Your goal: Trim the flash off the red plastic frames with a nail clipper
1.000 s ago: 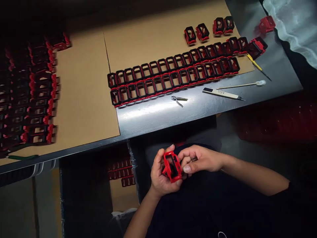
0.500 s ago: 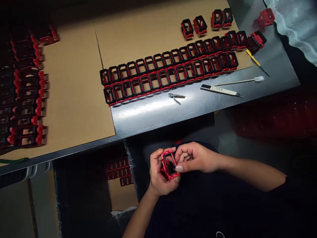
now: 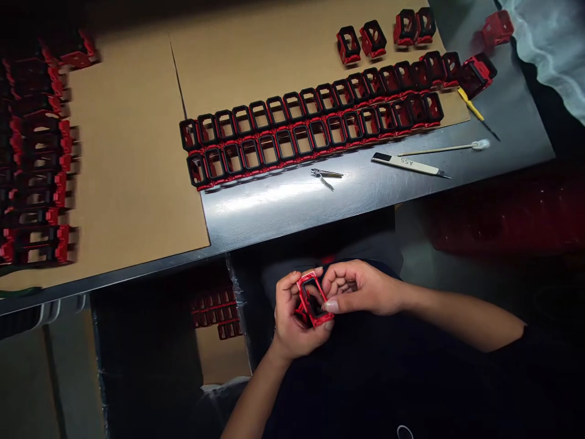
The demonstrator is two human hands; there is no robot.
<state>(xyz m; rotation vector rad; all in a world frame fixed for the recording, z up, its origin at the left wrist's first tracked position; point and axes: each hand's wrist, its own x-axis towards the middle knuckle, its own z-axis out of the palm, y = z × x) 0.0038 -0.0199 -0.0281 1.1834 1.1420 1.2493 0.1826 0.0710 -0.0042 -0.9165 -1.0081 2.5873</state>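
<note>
A red and black rectangular frame [image 3: 301, 284] is held over my lap, below the table's front edge. My left hand [image 3: 292, 326] wraps round its left side and bottom, thumb at the lower corner. At its right side is my right hand [image 3: 356, 289], fingers curled and thumb pressed on the frame's edge. Whether the right fingers pinch a small part inside the opening cannot be made out. On the table, similar red and black frames [image 3: 286, 145] stand in two long rows.
On the metal table [image 3: 265, 210] lie nail clippers [image 3: 326, 175], a white cutter marked A55 [image 3: 411, 165], a cotton swab [image 3: 439, 149] and a yellow-handled tool [image 3: 470, 105]. Cardboard [image 3: 132, 152] covers the left part. More frames [image 3: 41, 189] stand far left. Below, a box holds several red pieces [image 3: 214, 308].
The view has shifted slightly, so the table's things sit a little differently in the picture. Both hands keep nearly the same hold on the frame.
</note>
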